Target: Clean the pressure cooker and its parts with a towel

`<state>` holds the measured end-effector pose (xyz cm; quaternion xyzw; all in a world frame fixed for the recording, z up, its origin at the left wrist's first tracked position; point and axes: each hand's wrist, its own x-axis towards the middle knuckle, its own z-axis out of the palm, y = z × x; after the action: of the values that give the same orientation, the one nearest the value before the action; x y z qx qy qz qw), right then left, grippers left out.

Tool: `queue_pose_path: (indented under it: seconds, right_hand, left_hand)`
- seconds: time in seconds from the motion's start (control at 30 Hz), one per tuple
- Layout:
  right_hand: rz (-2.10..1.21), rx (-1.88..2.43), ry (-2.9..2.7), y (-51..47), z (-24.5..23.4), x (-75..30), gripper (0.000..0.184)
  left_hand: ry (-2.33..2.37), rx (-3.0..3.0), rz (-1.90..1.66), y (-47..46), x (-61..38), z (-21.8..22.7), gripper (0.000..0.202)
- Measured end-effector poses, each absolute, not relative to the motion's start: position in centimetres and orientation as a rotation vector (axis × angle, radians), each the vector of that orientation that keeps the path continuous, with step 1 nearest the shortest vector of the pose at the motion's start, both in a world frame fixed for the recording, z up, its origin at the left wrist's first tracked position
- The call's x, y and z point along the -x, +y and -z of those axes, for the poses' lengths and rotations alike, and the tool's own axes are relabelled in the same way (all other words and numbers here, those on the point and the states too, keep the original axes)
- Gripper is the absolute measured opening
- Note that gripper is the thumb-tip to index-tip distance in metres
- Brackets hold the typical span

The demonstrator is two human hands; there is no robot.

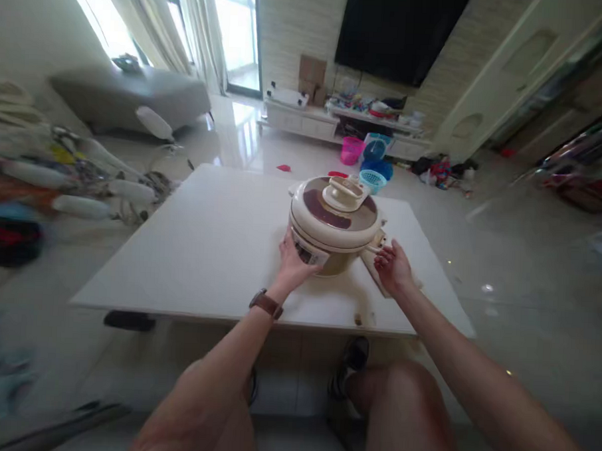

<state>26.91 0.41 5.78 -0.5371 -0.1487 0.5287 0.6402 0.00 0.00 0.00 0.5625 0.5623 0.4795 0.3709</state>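
While a lid [327, 210] covers the cooker [340, 262], the left hand [293, 268] touches it

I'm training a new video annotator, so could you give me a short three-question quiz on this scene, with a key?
1. On which arm is the watch worn?
2. True or false: the lid is on the pot.
3. The left hand touches which of these?
A) a curtain
B) the pot
C) a pink basket

Key:
1. Left.
2. True.
3. B.
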Motion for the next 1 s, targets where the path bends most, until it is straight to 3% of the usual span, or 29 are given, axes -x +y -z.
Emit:
queue_pose_path:
  seconds: [0.23, 0.37, 1.0]
  right_hand:
    - [-1.159, 1.363, -0.398, 4.4, -7.6, -28.9, 0.030]
    - [-1.205, 1.404, -0.393, 5.6, -6.6, -28.0, 0.020]
    - [-1.001, 1.142, -0.338, 5.5, -4.5, -25.9, 0.012]
  left_hand:
    - [1.552, -1.428, -1.408, -1.5, -2.8, 0.3, 0.135]
    - [1.590, -1.452, -1.428, -1.2, -3.1, 0.6, 0.137]
    - [1.535, -1.409, -1.422, 0.3, -2.8, 0.4, 0.140]
